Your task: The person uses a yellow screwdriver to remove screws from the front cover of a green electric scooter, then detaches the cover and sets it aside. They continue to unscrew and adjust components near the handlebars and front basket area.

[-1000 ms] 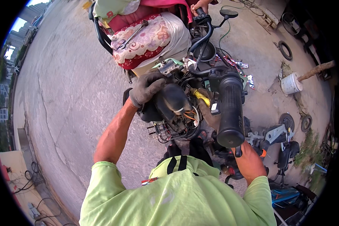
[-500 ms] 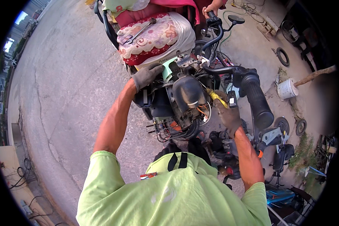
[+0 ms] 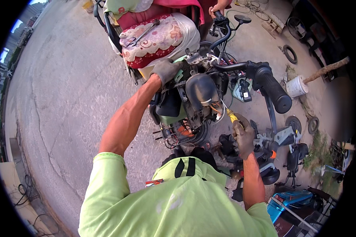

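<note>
While my grey-gloved right hand (image 3: 243, 133) grips a slim yellow tool (image 3: 231, 115), its long axis slanting forward-left toward the nearby loose orange wires (image 3: 215, 107), my grey-gloved left hand (image 3: 166, 71), farther off, touches the pale-green panel (image 3: 179, 75), its grip unclear.

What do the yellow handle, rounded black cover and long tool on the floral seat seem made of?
Yellow handle in the right hand: probably smooth plastic, from its bright colour. Rounded black cover: likely plastic, dusty and faintly glossy, from its smooth curve and soft highlight, though painted metal is possible. Long tool: apparently bare metal, perhaps steel, given its grey sheen.
</note>
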`<action>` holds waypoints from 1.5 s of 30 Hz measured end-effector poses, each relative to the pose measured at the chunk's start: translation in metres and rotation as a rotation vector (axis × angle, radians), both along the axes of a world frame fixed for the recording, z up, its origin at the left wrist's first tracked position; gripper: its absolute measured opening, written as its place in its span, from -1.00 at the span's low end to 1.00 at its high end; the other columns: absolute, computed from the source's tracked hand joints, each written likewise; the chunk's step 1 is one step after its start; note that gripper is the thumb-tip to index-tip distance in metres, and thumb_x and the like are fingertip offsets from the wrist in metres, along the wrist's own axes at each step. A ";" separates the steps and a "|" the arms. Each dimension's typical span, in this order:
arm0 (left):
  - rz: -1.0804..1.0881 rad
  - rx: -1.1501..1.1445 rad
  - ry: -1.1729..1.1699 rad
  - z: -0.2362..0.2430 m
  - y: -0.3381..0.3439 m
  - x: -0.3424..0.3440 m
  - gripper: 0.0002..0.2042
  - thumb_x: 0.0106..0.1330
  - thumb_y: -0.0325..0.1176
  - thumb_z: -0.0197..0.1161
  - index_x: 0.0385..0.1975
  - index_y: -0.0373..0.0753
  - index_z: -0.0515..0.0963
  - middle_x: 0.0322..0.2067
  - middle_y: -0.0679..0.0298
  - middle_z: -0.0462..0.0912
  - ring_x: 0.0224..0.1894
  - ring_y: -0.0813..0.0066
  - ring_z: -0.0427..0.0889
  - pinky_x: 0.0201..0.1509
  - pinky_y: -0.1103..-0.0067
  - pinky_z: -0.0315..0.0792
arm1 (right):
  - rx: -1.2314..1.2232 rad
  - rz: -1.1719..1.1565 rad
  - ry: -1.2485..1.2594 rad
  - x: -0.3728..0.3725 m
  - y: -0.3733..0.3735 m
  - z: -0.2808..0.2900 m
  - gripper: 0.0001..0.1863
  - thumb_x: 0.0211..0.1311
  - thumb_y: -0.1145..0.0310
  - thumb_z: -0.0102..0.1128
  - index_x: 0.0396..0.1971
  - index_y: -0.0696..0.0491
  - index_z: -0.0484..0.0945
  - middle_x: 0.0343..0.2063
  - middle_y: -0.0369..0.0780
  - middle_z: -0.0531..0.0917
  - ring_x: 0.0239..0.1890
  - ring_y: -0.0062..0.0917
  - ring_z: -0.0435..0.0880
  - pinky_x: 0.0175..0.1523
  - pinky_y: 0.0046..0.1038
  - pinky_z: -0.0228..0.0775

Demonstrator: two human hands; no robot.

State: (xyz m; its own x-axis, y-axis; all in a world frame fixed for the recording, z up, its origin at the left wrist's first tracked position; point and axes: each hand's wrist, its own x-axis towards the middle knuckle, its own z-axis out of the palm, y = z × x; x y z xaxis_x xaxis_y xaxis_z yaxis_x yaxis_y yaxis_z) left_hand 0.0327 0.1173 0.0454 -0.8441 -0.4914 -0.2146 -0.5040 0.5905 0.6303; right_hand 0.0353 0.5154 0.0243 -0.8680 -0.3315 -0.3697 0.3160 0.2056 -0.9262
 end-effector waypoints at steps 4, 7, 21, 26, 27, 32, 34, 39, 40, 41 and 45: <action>0.088 -0.131 0.025 -0.005 0.002 -0.004 -0.48 0.30 0.09 0.16 -0.15 -0.34 0.69 -0.32 -0.09 0.73 -0.22 0.05 0.73 -0.02 0.30 0.52 | 0.005 -0.017 -0.048 -0.004 0.029 -0.002 -0.63 0.40 0.36 0.23 0.16 0.09 0.56 -0.43 -0.40 0.56 -0.53 -0.78 0.41 -0.42 -0.65 0.31; 0.161 -0.060 0.045 -0.023 0.000 -0.013 -0.53 0.38 -0.01 0.16 -0.16 -0.40 0.68 -0.36 0.03 0.75 -0.29 0.25 0.71 -0.08 0.36 0.53 | 0.061 0.006 -0.033 -0.009 0.061 -0.023 -0.62 0.39 0.33 0.26 0.15 0.10 0.57 -0.45 -0.41 0.55 -0.53 -0.78 0.40 -0.41 -0.66 0.30; -0.023 0.138 0.066 -0.024 -0.003 -0.010 -0.61 0.48 -0.19 0.11 0.08 -0.40 0.54 -0.12 0.18 0.68 -0.13 0.47 0.63 -0.07 0.49 0.51 | -0.443 0.038 -0.383 -0.009 0.117 -0.113 -0.57 0.43 0.32 0.22 0.22 0.13 0.50 -0.23 -0.34 0.58 -0.30 -0.75 0.45 -0.19 -0.62 0.39; -0.060 0.028 0.054 -0.010 0.002 -0.002 -0.62 0.48 -0.21 0.11 0.10 -0.39 0.54 -0.09 0.17 0.67 -0.10 0.45 0.62 -0.04 0.49 0.50 | -0.505 0.148 -0.529 -0.028 0.118 -0.134 -0.54 0.43 0.22 0.22 0.21 0.14 0.51 -0.27 -0.35 0.56 -0.32 -0.74 0.44 -0.23 -0.59 0.37; -0.063 0.015 0.045 -0.007 0.003 0.001 -0.62 0.48 -0.21 0.11 0.10 -0.38 0.53 -0.09 0.17 0.67 -0.09 0.45 0.62 -0.03 0.48 0.50 | -0.488 0.163 -0.541 -0.029 0.118 -0.135 -0.54 0.43 0.22 0.23 0.20 0.14 0.52 -0.27 -0.34 0.57 -0.31 -0.74 0.45 -0.23 -0.58 0.38; -0.079 -0.031 0.031 0.003 0.006 0.005 -0.62 0.48 -0.23 0.11 0.12 -0.37 0.53 -0.06 0.17 0.66 -0.06 0.43 0.62 0.00 0.48 0.50 | -0.405 0.256 -0.536 -0.040 0.110 -0.139 -0.56 0.42 0.24 0.25 0.18 0.18 0.53 -0.24 -0.31 0.61 -0.28 -0.72 0.49 -0.17 -0.58 0.42; -0.094 -0.038 0.023 0.005 0.009 0.003 -0.63 0.48 -0.24 0.11 0.13 -0.37 0.52 -0.05 0.17 0.66 -0.05 0.43 0.61 0.01 0.48 0.50 | -0.378 0.242 -0.420 -0.040 0.103 -0.144 -0.57 0.42 0.26 0.25 0.16 0.20 0.54 -0.23 -0.30 0.64 -0.28 -0.72 0.52 -0.17 -0.57 0.44; -0.121 -0.060 0.011 0.007 0.012 0.005 -0.63 0.47 -0.26 0.10 0.14 -0.36 0.52 -0.02 0.16 0.65 -0.02 0.41 0.61 0.05 0.47 0.49 | -0.413 0.300 -0.435 -0.040 0.096 -0.139 -0.62 0.41 0.28 0.25 0.11 0.18 0.59 -0.28 -0.29 0.69 -0.32 -0.70 0.56 -0.18 -0.52 0.46; -0.119 -0.072 0.012 0.013 0.011 0.010 -0.63 0.47 -0.26 0.10 0.15 -0.36 0.51 -0.01 0.16 0.65 -0.01 0.41 0.61 0.05 0.47 0.49 | -0.393 0.358 -0.407 -0.042 0.093 -0.138 -0.63 0.40 0.29 0.25 0.10 0.17 0.60 -0.30 -0.28 0.70 -0.33 -0.69 0.57 -0.18 -0.52 0.47; -0.123 -0.073 0.007 0.013 0.012 0.011 -0.63 0.47 -0.26 0.10 0.15 -0.35 0.51 -0.01 0.16 0.65 -0.01 0.40 0.61 0.06 0.47 0.49 | -0.375 0.415 -0.378 -0.042 0.091 -0.138 -0.64 0.40 0.29 0.25 0.09 0.15 0.61 -0.31 -0.27 0.70 -0.34 -0.69 0.58 -0.18 -0.51 0.47; -0.141 -0.078 0.010 0.015 0.011 0.018 -0.63 0.47 -0.28 0.10 0.16 -0.35 0.51 0.01 0.16 0.64 0.02 0.39 0.60 0.08 0.46 0.49 | -0.362 0.470 -0.329 -0.033 0.080 -0.133 -0.66 0.38 0.29 0.26 0.08 0.09 0.63 -0.34 -0.26 0.71 -0.34 -0.66 0.60 -0.16 -0.50 0.49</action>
